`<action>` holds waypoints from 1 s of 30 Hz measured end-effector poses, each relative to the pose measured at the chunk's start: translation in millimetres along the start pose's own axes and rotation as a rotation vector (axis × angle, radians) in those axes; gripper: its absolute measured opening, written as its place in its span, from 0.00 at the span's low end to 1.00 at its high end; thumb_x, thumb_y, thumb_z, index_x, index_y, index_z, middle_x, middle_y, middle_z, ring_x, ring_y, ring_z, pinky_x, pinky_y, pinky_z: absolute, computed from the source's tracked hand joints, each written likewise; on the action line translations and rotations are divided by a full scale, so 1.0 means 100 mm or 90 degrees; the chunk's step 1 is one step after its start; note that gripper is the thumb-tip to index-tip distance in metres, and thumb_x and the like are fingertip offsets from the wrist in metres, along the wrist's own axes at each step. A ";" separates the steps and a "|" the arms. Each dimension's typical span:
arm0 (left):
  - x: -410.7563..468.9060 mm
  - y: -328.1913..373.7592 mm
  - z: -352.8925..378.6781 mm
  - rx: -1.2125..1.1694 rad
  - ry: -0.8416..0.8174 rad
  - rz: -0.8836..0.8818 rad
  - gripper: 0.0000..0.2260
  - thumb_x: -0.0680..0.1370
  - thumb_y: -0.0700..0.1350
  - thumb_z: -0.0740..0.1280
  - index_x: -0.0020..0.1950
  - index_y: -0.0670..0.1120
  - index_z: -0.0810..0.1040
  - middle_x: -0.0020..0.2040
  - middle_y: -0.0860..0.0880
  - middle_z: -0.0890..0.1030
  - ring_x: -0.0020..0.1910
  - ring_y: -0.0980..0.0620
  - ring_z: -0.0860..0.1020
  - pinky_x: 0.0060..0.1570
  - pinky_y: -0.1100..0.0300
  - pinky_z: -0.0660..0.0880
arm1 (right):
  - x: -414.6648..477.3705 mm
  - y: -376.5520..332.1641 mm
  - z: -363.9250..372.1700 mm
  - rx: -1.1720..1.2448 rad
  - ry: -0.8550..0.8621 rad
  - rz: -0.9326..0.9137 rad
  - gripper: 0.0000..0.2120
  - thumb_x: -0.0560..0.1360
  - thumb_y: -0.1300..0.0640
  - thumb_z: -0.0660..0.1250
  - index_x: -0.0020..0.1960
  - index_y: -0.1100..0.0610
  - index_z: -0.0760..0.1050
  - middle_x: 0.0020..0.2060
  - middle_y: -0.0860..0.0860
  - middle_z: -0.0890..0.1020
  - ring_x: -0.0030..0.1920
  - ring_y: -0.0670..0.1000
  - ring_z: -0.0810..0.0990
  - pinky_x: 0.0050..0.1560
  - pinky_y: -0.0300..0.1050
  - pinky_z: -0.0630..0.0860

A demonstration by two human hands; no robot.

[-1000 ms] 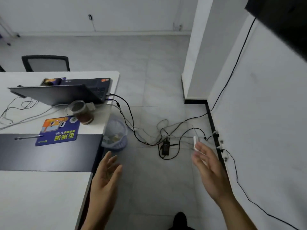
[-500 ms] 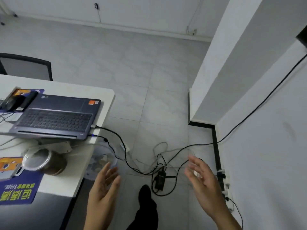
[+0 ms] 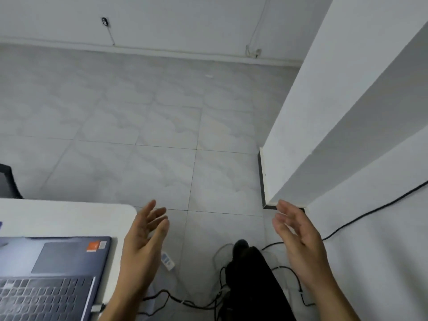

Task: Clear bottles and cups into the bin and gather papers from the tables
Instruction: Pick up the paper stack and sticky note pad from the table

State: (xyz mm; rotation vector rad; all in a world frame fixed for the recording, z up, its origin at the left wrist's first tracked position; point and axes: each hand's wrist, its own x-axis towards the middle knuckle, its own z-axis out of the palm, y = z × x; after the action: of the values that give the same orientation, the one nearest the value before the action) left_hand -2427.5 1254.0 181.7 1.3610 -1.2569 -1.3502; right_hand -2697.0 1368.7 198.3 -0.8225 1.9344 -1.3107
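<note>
My left hand (image 3: 143,246) is raised beside the right end of the white table (image 3: 64,218), fingers straight and spread, holding nothing. My right hand (image 3: 298,242) is up on the right near the wall, fingers relaxed and empty. No bottle, cup, paper or bin shows in the head view now.
An open dark blue laptop (image 3: 53,274) lies on the table at lower left. Black cables (image 3: 185,302) and a white power strip (image 3: 168,260) lie on the tiled floor. My dark trouser leg and shoe (image 3: 252,274) step forward. A white pillar (image 3: 324,126) stands right; a chair back (image 3: 7,181) far left.
The view has swung up and forward along the floor. The cup, blue leaflet and bin have dropped out of sight. Both hands stay raised and empty; my leg has stepped forward.
</note>
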 end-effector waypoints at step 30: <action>5.22 0.37 -1.46 -0.152 0.698 -0.075 0.19 0.79 0.34 0.65 0.61 0.56 0.77 0.58 0.45 0.82 0.60 0.43 0.80 0.46 0.60 0.80 | 6.08 -2.39 5.52 -0.140 -0.564 -0.092 0.15 0.79 0.55 0.69 0.62 0.41 0.75 0.60 0.38 0.81 0.57 0.35 0.79 0.67 0.54 0.75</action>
State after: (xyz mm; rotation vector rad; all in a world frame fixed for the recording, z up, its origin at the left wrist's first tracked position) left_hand -2325.2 721.7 142.0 1.6368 -0.2680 -0.5743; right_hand -2584.2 521.3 163.3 -1.3812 1.3136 -0.6128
